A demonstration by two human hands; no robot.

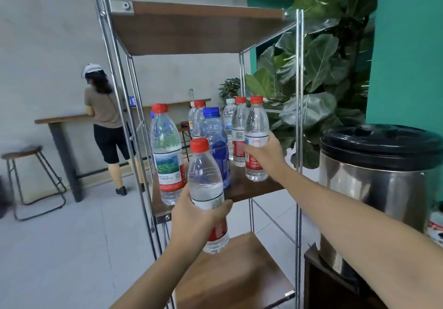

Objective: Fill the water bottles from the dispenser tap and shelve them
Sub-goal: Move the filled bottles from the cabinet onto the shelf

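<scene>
Shelving is the step in hand, as I judge it. My right hand (265, 156) is wrapped round the label band of a red-capped bottle (256, 138) that stands at the front right of the middle shelf (251, 190); fingers curl about the body, grip closed on it. The base appears to meet the board, though I cannot tell whether it bears full weight. My left hand (200, 215) holds a second red-capped bottle (207, 193) by its lower half, in front of the shelf edge and not yet on it, thumb and fingers curled tight round the label.

Already on the shelf: a large clear bottle (167, 155) at front left, a blue bottle (217, 145) behind the one I hold, and several more red-capped ones toward the back (the rearmost are partly hidden, so I give no count).

To finish well, I would seat the right bottle flat and upright before loosening that grip, then bring the left one into the free board between the large bottle and the right one. The gap looks narrow; the blue bottle just behind could be knocked, so I would lower it straight and avoid sliding.

The steel dispenser (381, 177) with its black lid stands near on the right; its tap is not in view.
</scene>
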